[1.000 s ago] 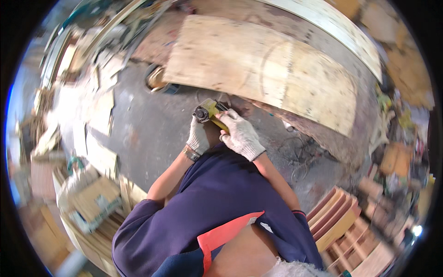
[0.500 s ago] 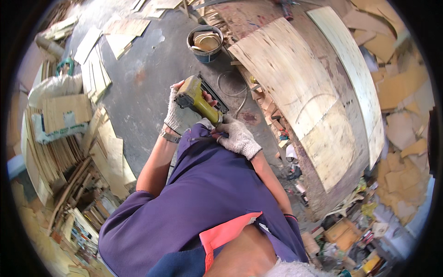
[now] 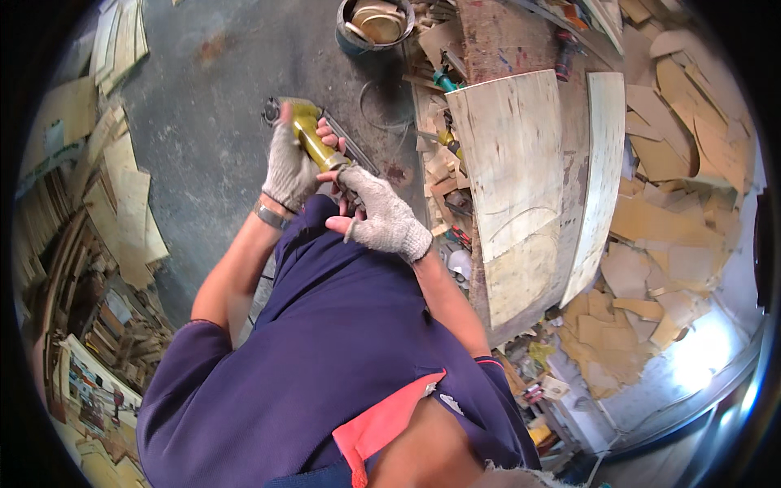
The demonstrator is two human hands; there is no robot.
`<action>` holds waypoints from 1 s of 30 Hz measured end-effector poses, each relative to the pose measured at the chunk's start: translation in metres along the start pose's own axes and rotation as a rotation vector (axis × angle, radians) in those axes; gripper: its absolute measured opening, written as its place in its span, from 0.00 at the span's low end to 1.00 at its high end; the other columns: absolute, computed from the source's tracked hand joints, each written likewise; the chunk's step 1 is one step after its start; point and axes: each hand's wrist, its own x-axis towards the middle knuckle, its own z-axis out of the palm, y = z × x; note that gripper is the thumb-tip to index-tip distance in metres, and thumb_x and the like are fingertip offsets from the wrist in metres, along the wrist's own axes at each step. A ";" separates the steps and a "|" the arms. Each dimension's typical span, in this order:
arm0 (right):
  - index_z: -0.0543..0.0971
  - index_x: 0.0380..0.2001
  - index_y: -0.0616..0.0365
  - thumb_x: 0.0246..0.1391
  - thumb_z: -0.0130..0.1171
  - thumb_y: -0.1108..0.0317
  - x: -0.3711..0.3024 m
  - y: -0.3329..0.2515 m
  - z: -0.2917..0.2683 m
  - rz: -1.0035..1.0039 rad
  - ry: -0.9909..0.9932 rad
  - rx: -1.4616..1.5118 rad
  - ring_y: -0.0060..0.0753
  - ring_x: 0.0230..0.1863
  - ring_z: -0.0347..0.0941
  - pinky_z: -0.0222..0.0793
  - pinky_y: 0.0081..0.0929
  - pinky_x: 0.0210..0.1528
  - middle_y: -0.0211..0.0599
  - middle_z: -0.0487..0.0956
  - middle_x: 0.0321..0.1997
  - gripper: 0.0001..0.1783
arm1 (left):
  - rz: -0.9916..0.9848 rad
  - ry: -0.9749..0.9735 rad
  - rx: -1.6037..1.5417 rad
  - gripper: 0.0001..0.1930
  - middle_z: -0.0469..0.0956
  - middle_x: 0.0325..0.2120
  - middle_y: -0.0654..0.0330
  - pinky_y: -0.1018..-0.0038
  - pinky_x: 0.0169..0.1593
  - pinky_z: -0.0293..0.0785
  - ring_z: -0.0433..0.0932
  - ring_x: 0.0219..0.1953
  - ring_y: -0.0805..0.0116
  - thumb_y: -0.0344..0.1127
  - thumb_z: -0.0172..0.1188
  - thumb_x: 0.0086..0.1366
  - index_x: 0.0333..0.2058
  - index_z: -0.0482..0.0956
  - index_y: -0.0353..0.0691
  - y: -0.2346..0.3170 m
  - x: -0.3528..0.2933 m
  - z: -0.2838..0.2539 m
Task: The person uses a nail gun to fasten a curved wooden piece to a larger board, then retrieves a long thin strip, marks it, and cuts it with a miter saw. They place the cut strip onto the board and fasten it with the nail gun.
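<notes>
A yellow-green air nail gun (image 3: 312, 140) with a dark slanted magazine is held above my lap. My left hand (image 3: 290, 163), in a white knitted glove with bare fingertips, grips its body and handle, the thumb lying up along the head. My right hand (image 3: 379, 213), gloved the same way, closes round the butt of the handle, where a metal fitting partly shows. Its thumb points left, toward my dark trousers. A thin air hose (image 3: 364, 102) curls on the floor beyond the tool.
To my right, a worktable (image 3: 574, 163) carries a curved-marked plywood sheet (image 3: 512, 154) and a narrow strip (image 3: 598, 179). A bucket (image 3: 342, 34) of wood offcuts stands ahead. Plywood pieces (image 3: 130, 191) lie at left, and brown scraps (image 3: 643, 220) heap beyond the table.
The view has swung round to the right. Both hands and the nail gun sit farther left and higher in it. The right thumb now stands out from the handle.
</notes>
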 end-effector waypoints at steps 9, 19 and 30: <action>0.82 0.37 0.59 0.59 0.64 0.63 0.024 0.021 0.009 -0.260 0.247 -0.361 0.50 0.29 0.79 0.74 0.38 0.33 0.46 0.81 0.34 0.10 | 0.071 0.191 -0.180 0.17 0.63 0.16 0.72 0.73 0.33 0.74 0.63 0.17 0.78 0.45 0.60 0.69 0.26 0.66 0.45 -0.020 0.011 0.004; 0.69 0.29 0.47 0.72 0.46 0.47 0.000 0.050 -0.018 0.506 0.215 0.991 0.16 0.12 0.50 0.54 0.19 0.12 0.28 0.63 0.24 0.20 | 0.342 0.195 -0.327 0.10 0.64 0.18 0.68 0.68 0.32 0.69 0.64 0.19 0.72 0.40 0.56 0.66 0.26 0.68 0.48 -0.069 0.023 0.007; 0.71 0.44 0.48 0.72 0.48 0.48 -0.018 0.096 -0.163 0.487 0.585 0.832 0.15 0.13 0.51 0.48 0.16 0.10 0.23 0.64 0.23 0.16 | 0.840 0.056 1.033 0.24 0.79 0.40 0.55 0.68 0.45 0.79 0.80 0.38 0.66 0.38 0.65 0.62 0.52 0.70 0.34 0.020 0.092 -0.022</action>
